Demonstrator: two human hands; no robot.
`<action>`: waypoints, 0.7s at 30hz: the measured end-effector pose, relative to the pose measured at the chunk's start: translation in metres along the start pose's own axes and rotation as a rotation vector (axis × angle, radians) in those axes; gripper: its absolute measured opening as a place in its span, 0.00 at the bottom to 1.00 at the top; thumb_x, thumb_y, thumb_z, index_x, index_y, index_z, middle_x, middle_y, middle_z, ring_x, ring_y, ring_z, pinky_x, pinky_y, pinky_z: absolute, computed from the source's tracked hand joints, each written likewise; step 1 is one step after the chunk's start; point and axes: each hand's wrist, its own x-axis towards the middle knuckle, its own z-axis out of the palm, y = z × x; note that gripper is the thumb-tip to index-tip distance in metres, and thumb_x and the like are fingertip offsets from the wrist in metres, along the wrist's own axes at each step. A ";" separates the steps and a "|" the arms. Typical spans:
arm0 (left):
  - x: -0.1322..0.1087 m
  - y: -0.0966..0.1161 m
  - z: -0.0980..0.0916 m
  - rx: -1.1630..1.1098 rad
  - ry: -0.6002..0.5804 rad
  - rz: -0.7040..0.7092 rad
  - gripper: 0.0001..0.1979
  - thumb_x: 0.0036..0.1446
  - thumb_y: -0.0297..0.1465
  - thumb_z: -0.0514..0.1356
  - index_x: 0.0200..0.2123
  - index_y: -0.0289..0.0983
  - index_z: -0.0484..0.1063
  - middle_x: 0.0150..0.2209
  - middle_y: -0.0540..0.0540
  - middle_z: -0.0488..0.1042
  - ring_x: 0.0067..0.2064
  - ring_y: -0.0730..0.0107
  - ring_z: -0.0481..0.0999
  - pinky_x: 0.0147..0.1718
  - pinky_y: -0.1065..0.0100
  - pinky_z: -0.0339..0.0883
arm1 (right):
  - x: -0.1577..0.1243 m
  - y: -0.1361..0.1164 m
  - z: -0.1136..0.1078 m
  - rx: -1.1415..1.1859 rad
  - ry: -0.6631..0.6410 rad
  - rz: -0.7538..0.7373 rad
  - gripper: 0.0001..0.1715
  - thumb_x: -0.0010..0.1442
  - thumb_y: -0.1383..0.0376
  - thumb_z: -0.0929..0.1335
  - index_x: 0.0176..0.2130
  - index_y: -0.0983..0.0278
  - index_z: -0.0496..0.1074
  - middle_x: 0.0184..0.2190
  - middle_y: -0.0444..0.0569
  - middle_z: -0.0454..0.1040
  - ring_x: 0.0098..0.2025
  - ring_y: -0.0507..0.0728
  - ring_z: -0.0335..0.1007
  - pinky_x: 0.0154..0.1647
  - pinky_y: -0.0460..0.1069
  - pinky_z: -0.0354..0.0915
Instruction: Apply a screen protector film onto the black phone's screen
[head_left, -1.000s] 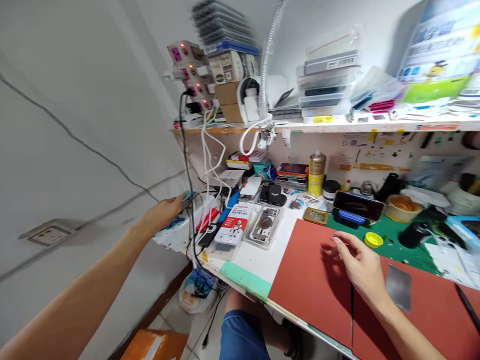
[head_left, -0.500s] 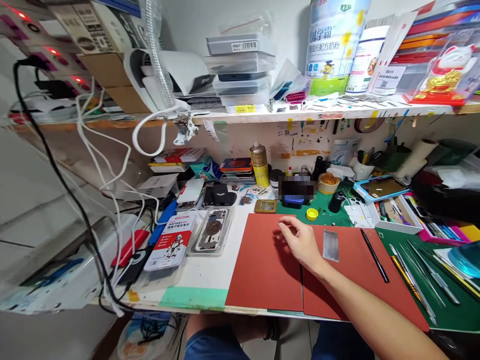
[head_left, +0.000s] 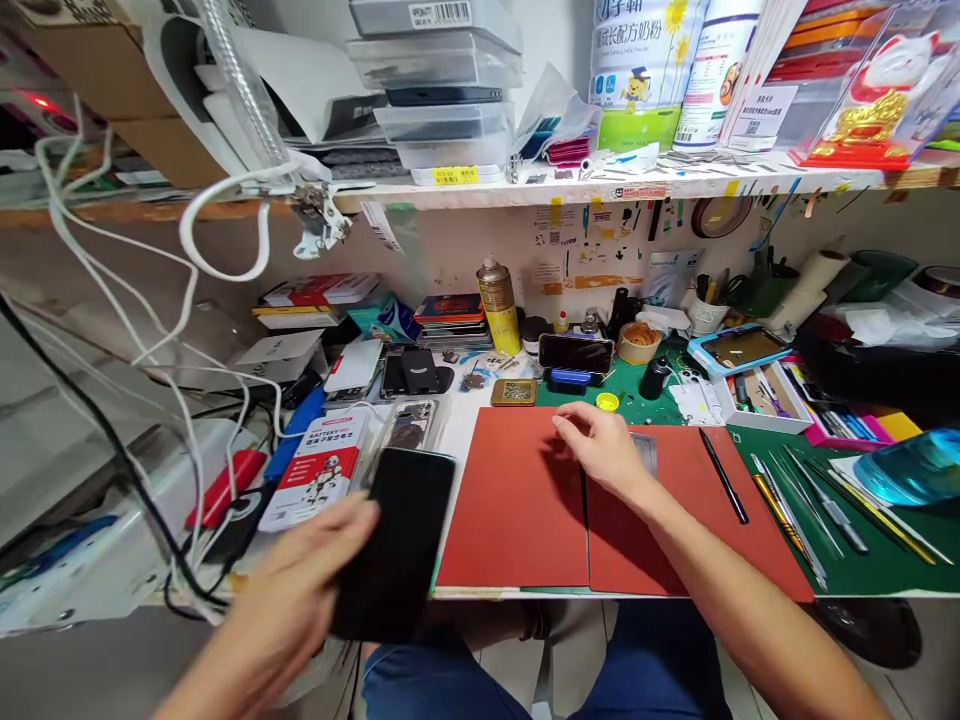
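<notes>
Phone [head_left: 397, 545] up front, folks, gripped in our left hand [head_left: 300, 580] — thumb along its side, dark face tipped towards us, just left of the left red mat [head_left: 517, 520] and across the desk's front edge. Our right hand [head_left: 600, 450] sits well apart from it, fingers loosely curled and part open, over the seam with the right red mat [head_left: 757, 550].

Around us it's crowded! Left of the phone, the battery box [head_left: 319, 470] lies beside a clear case [head_left: 411, 425] of phone parts, with white cables [head_left: 169, 375] and a black cable [head_left: 112, 430] dangling across that corner. At the back we've got a yellow spray can [head_left: 498, 305] and a propped phone [head_left: 576, 353]; on the right, a black pen [head_left: 724, 475] and a row of slim tools [head_left: 810, 515].

Now the tricky bits. Our phone covers the near end of the clear case, and the fingers behind it are out of sight. Our right hand hides part of a grey sheet [head_left: 646, 455] — and whether that hand touches the mats, we can't tell. Both forearms run off the bottom, and the big tin [head_left: 637, 85] on the shelf [head_left: 555, 192] is cut by the top edge.
</notes>
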 end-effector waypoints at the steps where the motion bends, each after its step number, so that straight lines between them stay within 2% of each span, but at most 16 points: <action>1: 0.012 -0.002 0.022 0.043 -0.166 0.029 0.30 0.56 0.55 0.70 0.51 0.39 0.80 0.47 0.42 0.84 0.47 0.53 0.83 0.46 0.59 0.77 | -0.002 0.001 -0.016 -0.096 -0.015 -0.009 0.13 0.66 0.55 0.69 0.37 0.59 0.80 0.28 0.45 0.81 0.29 0.58 0.77 0.35 0.51 0.69; 3: 0.035 0.000 0.062 0.243 -0.538 0.151 0.32 0.61 0.59 0.62 0.50 0.37 0.81 0.45 0.41 0.85 0.44 0.54 0.83 0.42 0.61 0.75 | -0.009 0.007 -0.051 -0.357 -0.053 0.006 0.13 0.67 0.57 0.70 0.33 0.58 0.79 0.28 0.45 0.82 0.30 0.59 0.77 0.36 0.52 0.67; 4: 0.046 0.004 0.080 0.387 -0.673 0.251 0.32 0.66 0.59 0.57 0.51 0.37 0.81 0.46 0.41 0.85 0.44 0.56 0.82 0.42 0.62 0.74 | -0.015 0.013 -0.069 -0.484 -0.071 0.051 0.12 0.67 0.57 0.70 0.32 0.58 0.79 0.29 0.46 0.82 0.31 0.59 0.77 0.36 0.52 0.66; 6: 0.066 0.014 0.107 0.487 -0.801 0.331 0.29 0.65 0.56 0.59 0.47 0.36 0.83 0.44 0.42 0.86 0.43 0.56 0.82 0.43 0.62 0.72 | -0.026 0.029 -0.099 -0.645 -0.093 0.179 0.09 0.64 0.57 0.73 0.36 0.58 0.80 0.32 0.48 0.83 0.34 0.62 0.79 0.36 0.53 0.66; 7: 0.075 0.018 0.117 0.523 -0.851 0.360 0.27 0.65 0.54 0.60 0.46 0.37 0.83 0.45 0.43 0.86 0.44 0.57 0.81 0.44 0.63 0.72 | -0.031 0.038 -0.110 -0.682 -0.094 0.222 0.11 0.61 0.56 0.76 0.40 0.59 0.80 0.36 0.50 0.84 0.38 0.63 0.80 0.38 0.53 0.68; 9: 0.090 0.025 0.133 0.593 -0.933 0.404 0.23 0.64 0.51 0.62 0.45 0.37 0.85 0.44 0.44 0.86 0.44 0.57 0.81 0.45 0.63 0.70 | -0.038 0.054 -0.121 -0.723 -0.084 0.250 0.27 0.56 0.52 0.80 0.52 0.60 0.79 0.47 0.54 0.82 0.46 0.66 0.80 0.44 0.55 0.71; 11: 0.100 0.026 0.145 0.671 -0.983 0.448 0.21 0.64 0.47 0.63 0.45 0.37 0.85 0.43 0.45 0.86 0.43 0.58 0.81 0.44 0.65 0.70 | -0.041 0.064 -0.120 -0.758 -0.077 0.257 0.43 0.53 0.48 0.81 0.61 0.60 0.74 0.55 0.58 0.77 0.54 0.68 0.78 0.49 0.57 0.71; 13: 0.106 0.024 0.155 0.741 -1.000 0.487 0.19 0.65 0.44 0.62 0.46 0.36 0.85 0.44 0.44 0.86 0.43 0.59 0.81 0.42 0.65 0.69 | -0.039 0.069 -0.114 -0.796 -0.087 0.295 0.47 0.51 0.46 0.81 0.63 0.59 0.72 0.56 0.58 0.74 0.55 0.70 0.77 0.49 0.57 0.71; 18: 0.104 0.021 0.162 0.866 -0.984 0.581 0.18 0.71 0.40 0.56 0.49 0.38 0.84 0.44 0.43 0.86 0.44 0.59 0.82 0.43 0.64 0.68 | -0.026 0.066 -0.107 -0.809 -0.095 0.368 0.38 0.44 0.48 0.83 0.48 0.60 0.73 0.50 0.55 0.73 0.46 0.66 0.77 0.39 0.55 0.69; 21: 0.094 0.017 0.160 0.930 -0.901 0.647 0.20 0.69 0.46 0.61 0.51 0.39 0.83 0.47 0.41 0.83 0.47 0.54 0.80 0.46 0.60 0.68 | -0.027 0.067 -0.106 -0.638 -0.061 0.365 0.38 0.42 0.55 0.83 0.47 0.59 0.68 0.43 0.49 0.77 0.40 0.63 0.76 0.34 0.52 0.66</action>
